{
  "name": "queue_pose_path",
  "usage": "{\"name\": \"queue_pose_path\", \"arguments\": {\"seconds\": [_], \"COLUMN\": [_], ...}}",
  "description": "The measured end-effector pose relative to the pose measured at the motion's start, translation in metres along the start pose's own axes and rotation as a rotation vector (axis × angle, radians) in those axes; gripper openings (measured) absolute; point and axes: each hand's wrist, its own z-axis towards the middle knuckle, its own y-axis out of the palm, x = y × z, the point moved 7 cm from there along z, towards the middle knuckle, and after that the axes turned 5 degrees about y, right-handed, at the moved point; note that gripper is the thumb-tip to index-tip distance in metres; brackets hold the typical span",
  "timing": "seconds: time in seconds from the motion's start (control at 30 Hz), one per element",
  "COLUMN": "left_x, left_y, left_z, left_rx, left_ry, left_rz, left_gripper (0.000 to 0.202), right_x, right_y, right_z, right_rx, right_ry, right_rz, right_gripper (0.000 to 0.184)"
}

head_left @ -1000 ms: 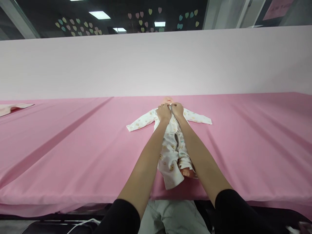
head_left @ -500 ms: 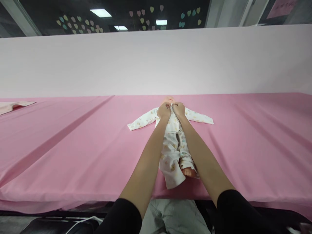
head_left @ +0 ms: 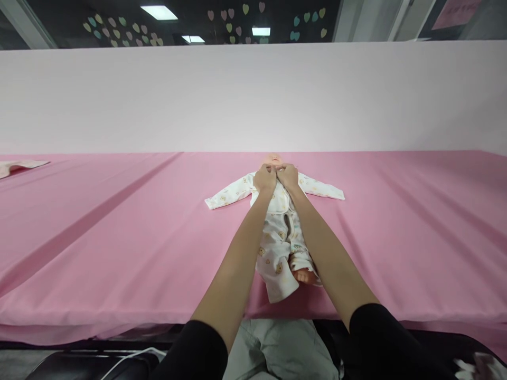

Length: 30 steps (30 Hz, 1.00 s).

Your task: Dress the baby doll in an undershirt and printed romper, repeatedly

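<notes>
A baby doll lies on its back on the pink table cover, head away from me. It wears a white printed romper with both sleeves spread out sideways. One bare doll foot sticks out of the right leg. My left hand and my right hand sit side by side at the doll's neck. Both are closed, pinching the romper's collar edges together.
A pale cloth lies at the far left of the table. A plain white partition rises behind the table. A white cable runs below the front edge, beside my lap.
Both hands stay pinched at the doll's collar. The view has shifted slightly; the hands have crept a little toward the doll's chin.
</notes>
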Motion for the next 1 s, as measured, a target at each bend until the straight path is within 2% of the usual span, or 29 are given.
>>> {"name": "queue_pose_path", "arguments": {"seconds": [0.43, 0.73, 0.9, 1.0], "left_x": [-0.006, -0.002, 0.001, 0.007], "left_y": [-0.003, -0.002, -0.002, -0.006], "left_z": [0.0, 0.002, -0.003, -0.016], "left_rx": [0.01, 0.032, 0.026, 0.036], "left_ry": [-0.037, 0.046, 0.084, 0.165], "left_rz": [-0.04, 0.066, 0.14, 0.167], "left_gripper": [0.016, 0.023, 0.027, 0.031], "right_x": [-0.005, 0.006, 0.009, 0.008], "right_y": [0.004, 0.01, 0.001, -0.005], "right_z": [-0.001, 0.005, 0.0, -0.013], "right_rx": [-0.034, -0.101, 0.009, 0.042], "right_ry": [-0.022, 0.073, 0.102, 0.034], "right_rz": [-0.127, -0.013, -0.011, -0.011], "right_gripper": [0.02, 0.021, 0.023, 0.02]}}
